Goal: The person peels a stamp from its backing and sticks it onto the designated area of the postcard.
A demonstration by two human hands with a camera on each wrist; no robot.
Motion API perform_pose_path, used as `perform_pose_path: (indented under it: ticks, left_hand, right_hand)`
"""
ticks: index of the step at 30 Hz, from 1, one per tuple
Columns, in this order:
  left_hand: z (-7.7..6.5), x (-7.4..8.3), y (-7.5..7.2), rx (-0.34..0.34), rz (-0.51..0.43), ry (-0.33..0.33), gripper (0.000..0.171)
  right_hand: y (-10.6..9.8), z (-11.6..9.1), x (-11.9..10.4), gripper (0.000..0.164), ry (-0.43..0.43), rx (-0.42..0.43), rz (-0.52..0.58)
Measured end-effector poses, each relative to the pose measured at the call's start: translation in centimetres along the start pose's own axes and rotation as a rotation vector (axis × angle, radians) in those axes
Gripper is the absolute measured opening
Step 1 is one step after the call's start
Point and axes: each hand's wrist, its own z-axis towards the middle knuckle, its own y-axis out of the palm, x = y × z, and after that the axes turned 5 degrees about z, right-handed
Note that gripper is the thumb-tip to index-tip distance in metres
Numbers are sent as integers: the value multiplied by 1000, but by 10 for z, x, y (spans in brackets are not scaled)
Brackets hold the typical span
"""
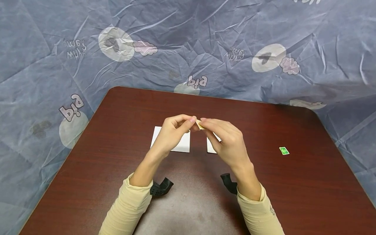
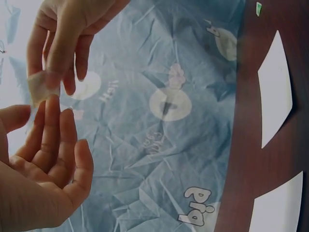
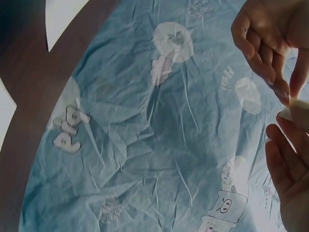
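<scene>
Right hand (image 1: 230, 138) pinches pale-yellow paper piece (image 1: 200, 125) above table (image 1: 88, 163), short of far edge, likely steadying it; left hand (image 1: 173, 132) alongside, grip unclear.

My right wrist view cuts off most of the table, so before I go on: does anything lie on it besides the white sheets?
Observer: Yes, the head view shows a green card lying apart from them, to the right of the right hand.
Operator: My picture looks washed out; what colour is the piece it pinches?
Observer: It shows pale yellow in the head view.
Operator: Anything else out of my sight?
Observer: A black part juts inward beside the end of the left sleeve.
</scene>
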Motion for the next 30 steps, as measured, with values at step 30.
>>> perform_pose_path:
  ticks: [30]
  left_hand:
    - [-4, 4, 7, 68, 159, 189, 11]
  right_hand:
    - [3, -2, -15, 5, 667, -42, 392]
